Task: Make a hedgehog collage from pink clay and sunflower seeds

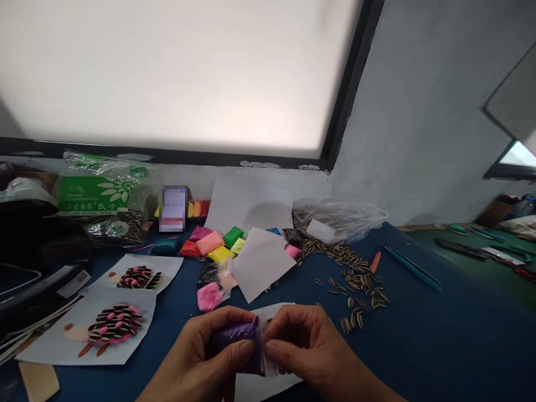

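My left hand (pixel 209 354) is wrapped round a small purple packet of modelling clay (pixel 237 335) in clear plastic. My right hand (pixel 304 346) pinches the packet's clear plastic edge (pixel 268 363) between thumb and fingers. Both hands are close together over a sheet of white paper (pixel 255 388), which they partly cover. Just beyond them lie a lump of pink clay (pixel 210 296) and a black packet (pixel 209 274). Striped sunflower seeds (pixel 355 268) are scattered to the right of the hands.
Two paper sheets at left carry seed-and-clay hedgehog figures (pixel 115 324). Several coloured clay packets (pixel 221 254) lie behind a loose white card (pixel 263 262). Blue tweezers (pixel 412 268) and an orange clay piece (pixel 376 261) lie right. A green seed bag (pixel 104 195) stands at back left.
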Tool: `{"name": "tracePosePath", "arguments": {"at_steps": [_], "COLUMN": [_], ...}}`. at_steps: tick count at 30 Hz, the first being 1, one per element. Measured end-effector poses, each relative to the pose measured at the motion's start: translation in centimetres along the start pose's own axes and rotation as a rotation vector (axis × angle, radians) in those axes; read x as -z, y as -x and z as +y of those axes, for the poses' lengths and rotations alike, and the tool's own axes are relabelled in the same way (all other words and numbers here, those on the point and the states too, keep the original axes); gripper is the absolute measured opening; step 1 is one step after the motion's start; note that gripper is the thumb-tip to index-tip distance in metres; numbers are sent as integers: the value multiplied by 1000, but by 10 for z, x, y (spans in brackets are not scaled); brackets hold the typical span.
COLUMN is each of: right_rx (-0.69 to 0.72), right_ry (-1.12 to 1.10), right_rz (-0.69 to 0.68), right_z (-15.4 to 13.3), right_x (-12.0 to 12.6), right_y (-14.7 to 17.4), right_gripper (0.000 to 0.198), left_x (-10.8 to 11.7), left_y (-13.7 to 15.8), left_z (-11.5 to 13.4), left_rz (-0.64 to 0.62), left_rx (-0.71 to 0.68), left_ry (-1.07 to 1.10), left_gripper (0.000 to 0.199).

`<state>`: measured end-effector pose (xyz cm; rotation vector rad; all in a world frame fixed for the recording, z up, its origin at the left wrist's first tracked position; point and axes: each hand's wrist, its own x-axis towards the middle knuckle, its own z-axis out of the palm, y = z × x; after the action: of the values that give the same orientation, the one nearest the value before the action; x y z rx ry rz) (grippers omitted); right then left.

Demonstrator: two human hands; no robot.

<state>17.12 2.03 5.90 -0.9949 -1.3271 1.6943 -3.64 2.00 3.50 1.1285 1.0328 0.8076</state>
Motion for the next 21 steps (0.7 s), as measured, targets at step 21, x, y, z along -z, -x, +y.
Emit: {"name": "tracePosePath", "arguments": {"at_steps": [21], "right_rx": [-25], "right_ry": [100], "right_rz": [-61], "right_z": [-3], "right_x": [-3], "right_y": [3], "right_gripper": [24], "left_x": [0], "left_y": [0], "left_z": [5], "left_rz": [62], "left_rx": [-9], "left_ry": [-71], "left_gripper": [52]}}
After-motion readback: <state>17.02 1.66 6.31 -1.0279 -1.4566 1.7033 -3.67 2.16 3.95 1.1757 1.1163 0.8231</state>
